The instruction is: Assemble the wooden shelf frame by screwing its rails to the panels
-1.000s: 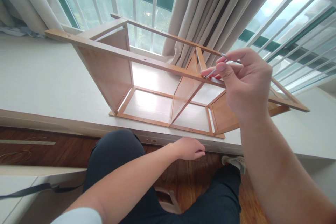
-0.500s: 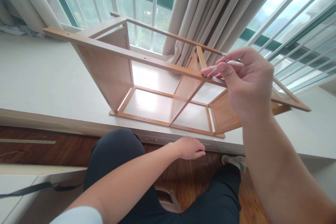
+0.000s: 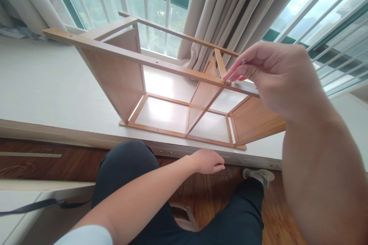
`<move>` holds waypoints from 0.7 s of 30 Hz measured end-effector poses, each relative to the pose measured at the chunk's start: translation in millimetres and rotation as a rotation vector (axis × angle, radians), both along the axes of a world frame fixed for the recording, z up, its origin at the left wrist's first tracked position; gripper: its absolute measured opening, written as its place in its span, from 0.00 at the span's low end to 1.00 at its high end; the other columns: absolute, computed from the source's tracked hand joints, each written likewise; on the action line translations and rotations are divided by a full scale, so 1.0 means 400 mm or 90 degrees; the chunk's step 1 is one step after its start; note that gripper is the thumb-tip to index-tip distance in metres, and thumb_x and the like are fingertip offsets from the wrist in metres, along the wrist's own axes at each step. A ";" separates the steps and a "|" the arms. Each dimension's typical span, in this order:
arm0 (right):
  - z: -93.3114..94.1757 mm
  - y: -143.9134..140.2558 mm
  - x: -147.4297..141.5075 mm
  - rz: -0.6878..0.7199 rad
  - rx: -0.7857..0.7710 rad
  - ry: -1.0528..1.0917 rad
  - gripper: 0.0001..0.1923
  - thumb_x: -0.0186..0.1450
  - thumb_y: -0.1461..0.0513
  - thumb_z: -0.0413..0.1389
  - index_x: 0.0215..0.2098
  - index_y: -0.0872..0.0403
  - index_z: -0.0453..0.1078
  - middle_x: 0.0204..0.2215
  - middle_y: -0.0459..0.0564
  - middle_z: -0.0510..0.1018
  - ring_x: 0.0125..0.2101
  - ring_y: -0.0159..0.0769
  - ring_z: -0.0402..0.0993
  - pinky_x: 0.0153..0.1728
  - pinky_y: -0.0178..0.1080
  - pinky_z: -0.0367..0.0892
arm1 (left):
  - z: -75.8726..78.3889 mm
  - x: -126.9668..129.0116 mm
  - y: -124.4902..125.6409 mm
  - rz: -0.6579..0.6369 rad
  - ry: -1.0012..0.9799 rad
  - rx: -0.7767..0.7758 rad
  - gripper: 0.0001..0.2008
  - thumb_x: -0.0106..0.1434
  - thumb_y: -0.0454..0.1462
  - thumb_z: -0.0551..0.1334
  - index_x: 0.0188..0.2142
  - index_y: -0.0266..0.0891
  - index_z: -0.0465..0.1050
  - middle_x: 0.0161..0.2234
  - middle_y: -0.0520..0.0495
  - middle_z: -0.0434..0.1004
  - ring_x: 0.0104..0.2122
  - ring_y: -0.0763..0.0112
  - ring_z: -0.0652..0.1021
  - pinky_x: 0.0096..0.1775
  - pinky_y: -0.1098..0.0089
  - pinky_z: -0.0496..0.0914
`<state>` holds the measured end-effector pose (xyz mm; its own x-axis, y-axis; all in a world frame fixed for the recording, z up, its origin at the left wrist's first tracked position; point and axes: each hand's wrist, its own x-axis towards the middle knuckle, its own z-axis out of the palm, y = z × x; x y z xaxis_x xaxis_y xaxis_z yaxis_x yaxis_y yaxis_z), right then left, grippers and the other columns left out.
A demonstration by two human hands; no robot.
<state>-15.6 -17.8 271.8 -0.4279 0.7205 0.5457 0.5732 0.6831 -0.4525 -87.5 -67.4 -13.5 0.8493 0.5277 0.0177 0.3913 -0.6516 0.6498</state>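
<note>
My right hand (image 3: 276, 71) pinches a thin metal Allen key (image 3: 234, 73) between thumb and fingers. The key's lower tip meets the upper front rail of a wooden shelf frame (image 3: 172, 69), where the middle panel (image 3: 205, 101) joins it. Part of that rail is hidden behind my right hand. The frame rests on a pale window ledge (image 3: 57, 84), its panels standing between lower and upper rails. In front of the ledge, my left hand (image 3: 209, 161) hangs with its fingers curled in, apart from the frame; nothing shows in it.
Behind the frame are beige curtains (image 3: 230, 7) and white window bars (image 3: 145, 4). My legs (image 3: 129, 164) are below the ledge, over a wooden floor (image 3: 212, 195). A black strap (image 3: 46, 203) lies at the lower left, and part of a stool (image 3: 184, 218) shows between my legs.
My right hand has turned at the wrist, swinging the Allen key while its tip stays at the same joint on the rail. My left hand has kept its place.
</note>
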 end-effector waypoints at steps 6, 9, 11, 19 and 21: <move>0.005 0.004 0.008 -0.025 0.009 -0.036 0.07 0.65 0.67 0.63 0.31 0.50 0.77 0.31 0.41 0.84 0.31 0.34 0.83 0.33 0.41 0.80 | -0.003 0.003 0.001 -0.004 0.001 0.002 0.16 0.71 0.47 0.54 0.34 0.43 0.76 0.38 0.47 0.83 0.39 0.62 0.80 0.32 0.67 0.65; -0.006 0.005 0.005 -0.020 -0.005 0.010 0.06 0.65 0.68 0.63 0.31 0.51 0.76 0.29 0.41 0.83 0.31 0.33 0.83 0.31 0.37 0.80 | -0.002 0.003 0.001 -0.004 0.005 0.009 0.16 0.71 0.47 0.54 0.34 0.44 0.75 0.38 0.47 0.83 0.39 0.63 0.80 0.32 0.67 0.65; -0.012 0.005 0.003 -0.015 -0.010 0.046 0.08 0.65 0.70 0.62 0.31 0.52 0.75 0.28 0.40 0.81 0.32 0.31 0.83 0.30 0.34 0.80 | 0.001 0.003 0.000 -0.004 0.010 0.013 0.16 0.71 0.47 0.54 0.34 0.44 0.75 0.38 0.47 0.83 0.39 0.63 0.80 0.33 0.67 0.65; -0.018 -0.001 -0.003 -0.024 -0.014 0.061 0.08 0.66 0.71 0.62 0.30 0.54 0.74 0.27 0.39 0.80 0.32 0.29 0.83 0.32 0.32 0.80 | 0.002 0.001 -0.002 -0.002 0.008 0.007 0.16 0.71 0.47 0.54 0.34 0.44 0.75 0.38 0.48 0.83 0.39 0.62 0.80 0.33 0.67 0.66; -0.022 0.001 -0.005 -0.027 -0.010 0.071 0.08 0.66 0.70 0.62 0.30 0.54 0.73 0.26 0.40 0.80 0.31 0.29 0.83 0.31 0.32 0.80 | -0.001 0.002 -0.002 -0.001 0.004 0.007 0.16 0.71 0.47 0.54 0.34 0.44 0.75 0.37 0.47 0.83 0.39 0.62 0.80 0.33 0.67 0.66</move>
<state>-17.5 -17.4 262.9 -0.3334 0.7462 0.5762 0.5473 0.6509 -0.5262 -86.5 -68.0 -13.8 0.8502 0.5261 0.0181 0.3944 -0.6595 0.6399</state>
